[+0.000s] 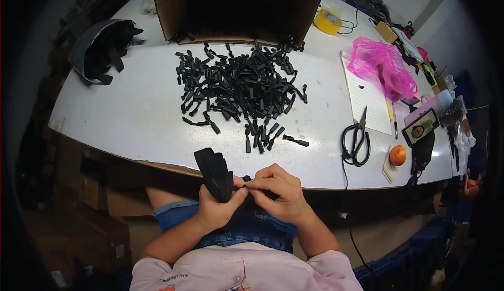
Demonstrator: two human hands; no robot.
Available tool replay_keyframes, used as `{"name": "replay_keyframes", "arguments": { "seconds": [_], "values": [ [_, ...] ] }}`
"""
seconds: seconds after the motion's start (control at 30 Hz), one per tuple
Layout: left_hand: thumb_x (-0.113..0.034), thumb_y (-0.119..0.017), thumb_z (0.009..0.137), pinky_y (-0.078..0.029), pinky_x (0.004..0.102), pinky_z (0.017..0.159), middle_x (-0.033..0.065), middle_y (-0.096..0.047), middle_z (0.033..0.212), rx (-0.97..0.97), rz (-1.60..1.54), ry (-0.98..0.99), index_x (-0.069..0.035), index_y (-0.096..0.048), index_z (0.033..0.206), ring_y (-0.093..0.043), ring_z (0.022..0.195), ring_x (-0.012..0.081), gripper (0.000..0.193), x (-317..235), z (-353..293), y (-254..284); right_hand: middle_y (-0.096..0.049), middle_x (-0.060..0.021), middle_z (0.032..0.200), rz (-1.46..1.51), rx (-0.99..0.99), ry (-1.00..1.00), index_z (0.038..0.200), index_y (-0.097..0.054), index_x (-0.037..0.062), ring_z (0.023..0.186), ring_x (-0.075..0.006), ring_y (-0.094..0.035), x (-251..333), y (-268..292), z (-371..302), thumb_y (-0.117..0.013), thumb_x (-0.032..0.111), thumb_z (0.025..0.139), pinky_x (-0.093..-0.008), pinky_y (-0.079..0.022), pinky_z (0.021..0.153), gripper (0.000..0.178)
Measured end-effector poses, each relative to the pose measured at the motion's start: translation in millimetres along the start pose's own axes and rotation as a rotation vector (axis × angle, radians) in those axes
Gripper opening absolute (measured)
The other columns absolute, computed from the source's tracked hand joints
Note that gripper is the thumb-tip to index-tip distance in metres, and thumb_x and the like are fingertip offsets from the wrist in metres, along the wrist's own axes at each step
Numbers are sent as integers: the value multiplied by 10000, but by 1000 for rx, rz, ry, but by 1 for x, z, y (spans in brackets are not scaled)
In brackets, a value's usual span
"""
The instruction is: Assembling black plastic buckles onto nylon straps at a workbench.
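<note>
My left hand [214, 215] is closed round a bundle of flat black fabric strips [214, 173], which fans upward from the grip. Its thumb and a fingertip meet those of my right hand [281, 194] just off the table's near edge. A small black piece [247, 178] shows at the meeting fingertips, mostly hidden by them; my right hand pinches there. Beyond my hands, a heap of small black pieces [241, 83], each with a flat tab and a narrower end, spreads over the white table [131, 118]. Several lie loose on the heap's near side.
An open cardboard box [164, 10] stands behind the heap. At left lies a bag [84, 55] with black strips. To the right are black scissors [356, 139], a lined notepad [370, 102], pink plastic [383, 65], yellow tape [327, 23], an orange fruit [398, 155] and a propped phone [421, 127].
</note>
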State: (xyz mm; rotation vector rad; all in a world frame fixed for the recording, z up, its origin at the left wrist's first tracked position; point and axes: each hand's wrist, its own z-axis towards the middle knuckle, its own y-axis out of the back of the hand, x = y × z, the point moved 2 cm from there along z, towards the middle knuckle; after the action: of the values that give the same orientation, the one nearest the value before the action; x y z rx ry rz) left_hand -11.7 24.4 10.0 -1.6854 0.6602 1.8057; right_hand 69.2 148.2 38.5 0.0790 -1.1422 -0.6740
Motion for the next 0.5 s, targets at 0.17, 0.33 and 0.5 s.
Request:
{"name": "replay_keyframes", "arguments": {
  "seconds": [0.17, 0.33, 0.5],
  "values": [
    [-39, -593, 733, -418, 189, 603, 34, -561, 770, -70, -191, 46, 3, -549, 864, -514, 670, 57, 145, -3, -2, 1, -530, -69, 741, 145, -182, -169, 820, -571, -19, 593, -98, -516, -2, -17, -13, -606, -30, 685, -194, -422, 513, 140],
    [-49, -592, 735, -415, 194, 635, 40, -543, 802, -39, -162, -74, 2, -539, 878, -510, 685, 74, 161, 2, 0, 3, -526, -41, 758, 445, -301, -298, 824, -556, -18, 577, -52, -479, -7, -36, -21, -569, -31, 737, -160, -384, 498, 89],
    [-70, -585, 744, -386, 161, 475, 37, -525, 786, 83, -333, 118, 3, -543, 880, -484, 572, 51, 160, -2, 0, 9, -501, -14, 695, 936, -144, -557, 803, -539, -10, 512, -35, -415, -17, -30, -22, -562, 3, 755, -159, -316, 436, 56]
  ]
}}
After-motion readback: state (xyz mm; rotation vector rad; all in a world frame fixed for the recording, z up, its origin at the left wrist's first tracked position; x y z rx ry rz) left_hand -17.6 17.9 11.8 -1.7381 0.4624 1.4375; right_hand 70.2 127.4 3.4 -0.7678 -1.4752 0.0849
